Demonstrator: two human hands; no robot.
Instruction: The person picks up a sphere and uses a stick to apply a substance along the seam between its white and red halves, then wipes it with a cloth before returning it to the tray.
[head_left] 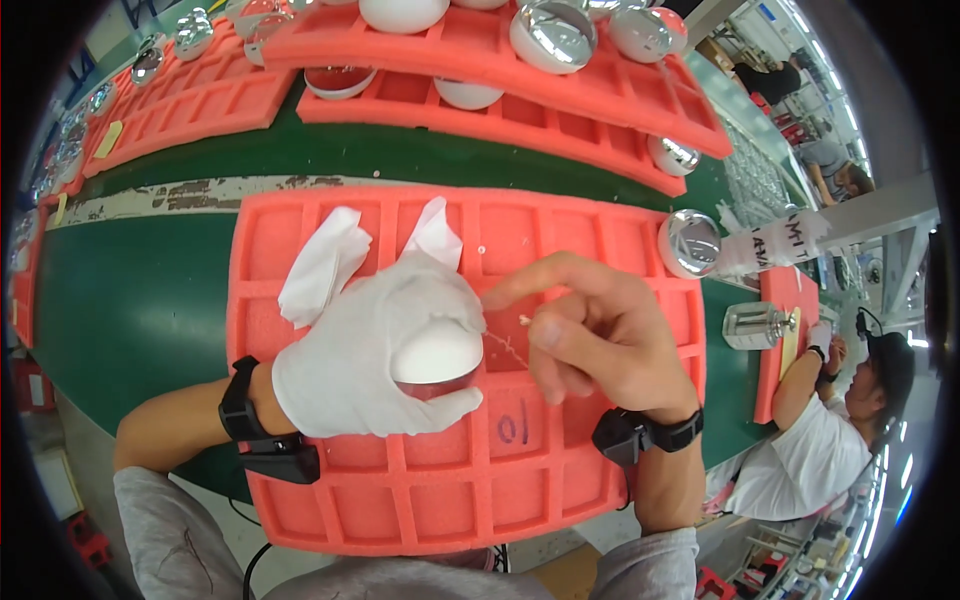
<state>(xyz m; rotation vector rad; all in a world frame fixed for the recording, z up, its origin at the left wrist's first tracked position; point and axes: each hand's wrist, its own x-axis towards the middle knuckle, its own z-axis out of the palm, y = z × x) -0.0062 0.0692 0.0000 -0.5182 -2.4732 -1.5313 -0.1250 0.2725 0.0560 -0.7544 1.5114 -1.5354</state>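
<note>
In a white glove, my left hand (375,345) wraps round a smooth white dome-shaped piece (437,352), its thumb along the lower rim and its fingers over the top. My bare right hand (600,335) is just right of the dome. Its index finger stretches toward the glove's fingertips, while the other fingers curl against the thumb. A tiny pale bit (525,320) shows at the thumb tip, too small to name. Beneath both hands lies a red foam tray (350,500) with square compartments. Crumpled white tissues (325,265) rest on it beyond my left hand.
Stacked red foam trays (480,50) with mirrored and white domes stand at the back. A silvery dome (690,243) sits at my tray's far right corner. A glass bottle (757,326) stands farther right on the green table (130,290). A seated person (810,440) works at the right.
</note>
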